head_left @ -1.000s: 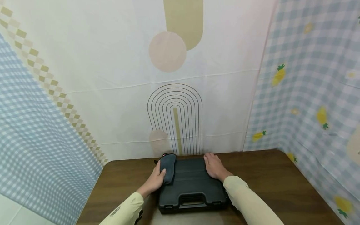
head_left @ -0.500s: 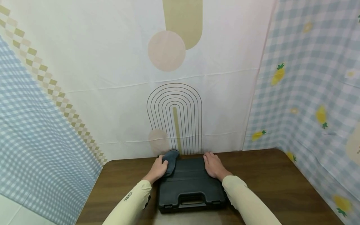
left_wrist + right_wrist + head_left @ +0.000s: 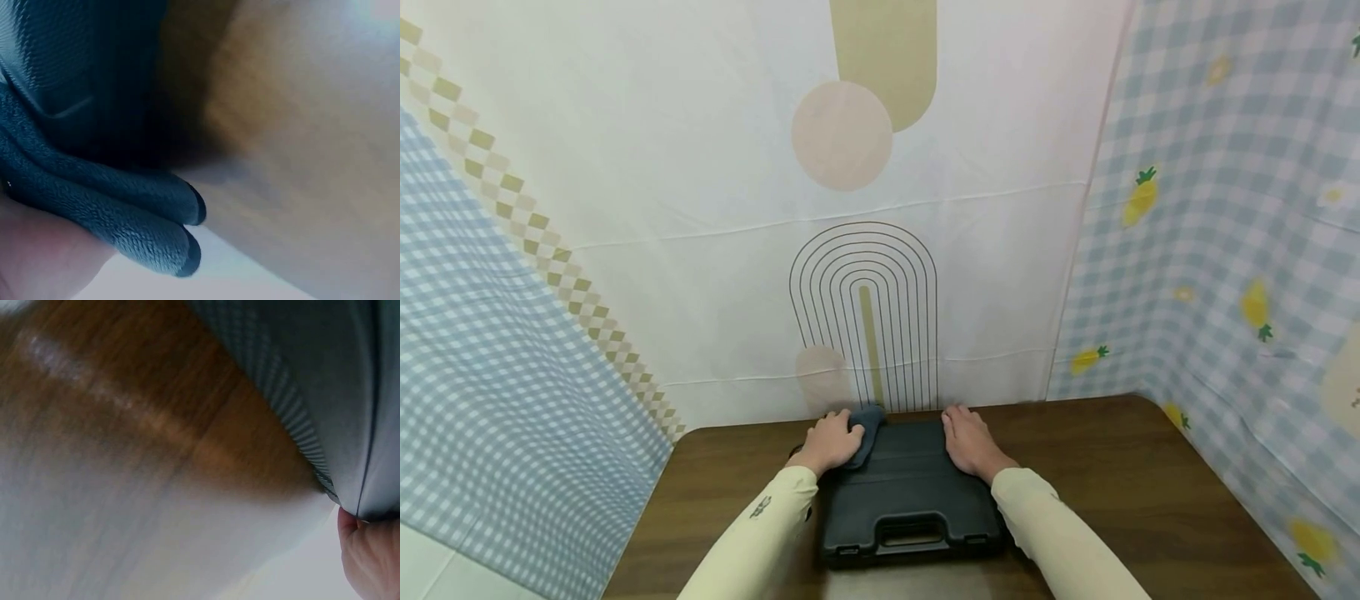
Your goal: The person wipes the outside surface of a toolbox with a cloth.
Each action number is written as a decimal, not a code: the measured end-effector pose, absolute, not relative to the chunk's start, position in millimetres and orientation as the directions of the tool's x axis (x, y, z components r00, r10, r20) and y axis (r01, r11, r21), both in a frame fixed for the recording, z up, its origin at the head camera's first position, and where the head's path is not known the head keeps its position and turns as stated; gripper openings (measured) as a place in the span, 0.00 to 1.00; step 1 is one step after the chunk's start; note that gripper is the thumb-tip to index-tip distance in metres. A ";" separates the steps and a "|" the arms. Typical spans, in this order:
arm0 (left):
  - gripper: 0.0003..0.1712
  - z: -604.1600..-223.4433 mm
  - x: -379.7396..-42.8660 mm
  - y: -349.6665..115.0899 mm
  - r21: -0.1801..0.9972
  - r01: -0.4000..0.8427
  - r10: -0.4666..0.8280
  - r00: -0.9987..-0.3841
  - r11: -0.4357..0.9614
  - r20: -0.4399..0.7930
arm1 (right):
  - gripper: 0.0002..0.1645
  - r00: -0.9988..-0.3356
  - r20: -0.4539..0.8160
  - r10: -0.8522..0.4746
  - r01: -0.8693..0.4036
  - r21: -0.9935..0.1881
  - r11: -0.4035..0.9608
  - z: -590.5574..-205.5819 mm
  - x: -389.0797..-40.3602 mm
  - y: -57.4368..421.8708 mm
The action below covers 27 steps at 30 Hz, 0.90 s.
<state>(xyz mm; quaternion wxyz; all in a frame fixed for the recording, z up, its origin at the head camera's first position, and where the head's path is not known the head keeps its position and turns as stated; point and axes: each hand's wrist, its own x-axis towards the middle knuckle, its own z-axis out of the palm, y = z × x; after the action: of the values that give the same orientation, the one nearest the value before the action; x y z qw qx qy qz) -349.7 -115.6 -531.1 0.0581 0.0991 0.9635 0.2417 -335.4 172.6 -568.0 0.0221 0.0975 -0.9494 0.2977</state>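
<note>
A black plastic carrying case (image 3: 913, 500) lies flat on the wooden table, its handle side toward me. At its far left corner my left hand (image 3: 831, 442) grips a folded blue-grey cloth (image 3: 868, 433) against the lid. In the left wrist view the fuzzy cloth (image 3: 119, 194) shows two folded layers with dark trimmed ends, beside the textured case (image 3: 56, 56). My right hand (image 3: 968, 442) holds the case's far right edge. The right wrist view shows its fingers (image 3: 369, 550) bent over the far corner of the case (image 3: 319, 381).
The brown table (image 3: 1120, 483) reaches out on both sides of the case and ends at a white patterned wall hanging (image 3: 730, 333). Checked fabric (image 3: 1187, 250) hangs at the right, and more checked fabric (image 3: 512, 350) at the left.
My left hand has moved right and farther over the case's far left corner with the cloth, which shows less beyond the hand now. The right hand and the case have stayed put.
</note>
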 end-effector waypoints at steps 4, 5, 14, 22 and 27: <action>0.34 -521.1 -348.2 -98.5 0.361 0.222 0.268 -0.960 0.906 -0.083 | 0.23 -0.980 0.101 -0.172 -0.199 -0.558 0.806 -567.2 -334.4 172.9; 0.34 -519.8 -347.9 -93.8 0.340 0.231 0.277 -0.956 0.912 -0.093 | 0.23 -0.980 0.102 -0.171 -0.199 -0.556 0.807 -567.3 -334.5 173.0; 0.33 -515.4 -346.0 -54.1 0.249 0.311 0.347 -0.930 0.917 -0.117 | 0.22 -0.979 0.116 -0.168 -0.204 -0.547 0.812 -566.8 -338.0 171.5; 0.33 -517.2 -344.2 -25.7 0.210 0.342 0.370 -0.922 0.916 -0.115 | 0.21 -0.975 0.135 -0.176 -0.221 -0.555 0.802 -567.2 -337.1 170.9; 0.33 -528.9 -345.7 -23.6 0.178 0.359 0.379 -0.920 0.916 -0.097 | 0.20 -0.977 0.135 -0.168 -0.215 -0.541 0.813 -568.1 -335.8 171.5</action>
<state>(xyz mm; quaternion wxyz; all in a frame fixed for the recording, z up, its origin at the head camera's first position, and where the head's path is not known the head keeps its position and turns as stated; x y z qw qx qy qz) -345.7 -23.6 -528.9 0.0649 0.1889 0.9767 0.0785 -335.8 171.5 -568.1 0.0407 0.1004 -0.9512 0.2889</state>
